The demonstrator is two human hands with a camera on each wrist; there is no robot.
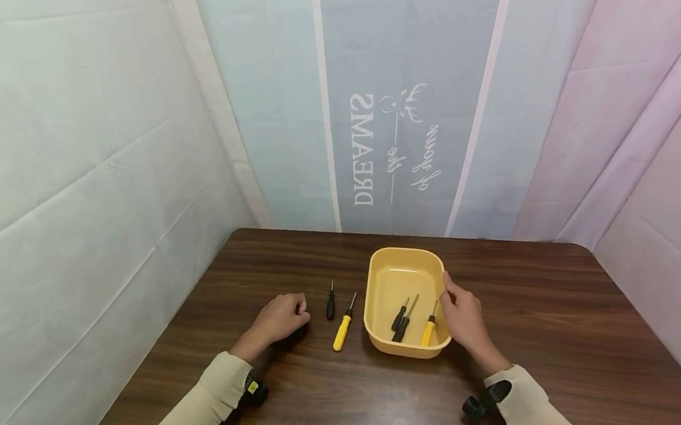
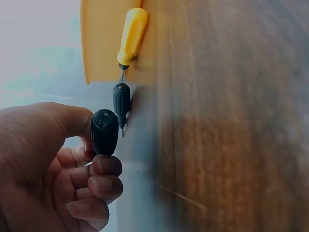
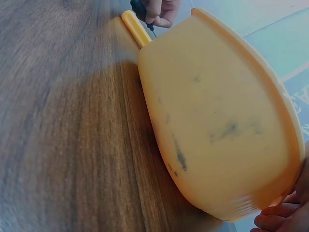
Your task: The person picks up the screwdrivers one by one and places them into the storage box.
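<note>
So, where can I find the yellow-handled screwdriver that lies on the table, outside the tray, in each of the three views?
Head view: the yellow screwdriver lies on the table between the left hand and the yellow tray.
Left wrist view: top centre, handle pointing up, beyond the black screwdriver.
Right wrist view: only the handle shows, top left of the tray.
Shared landmark: the tray.

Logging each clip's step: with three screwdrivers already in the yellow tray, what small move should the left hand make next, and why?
Probably carry the black screwdriver it already grips over the tray rim and let go. The left hand is curled round that handle, the right hand steadies the tray's side, and a black-handled and a yellow-handled screwdriver lie on the table.
</note>
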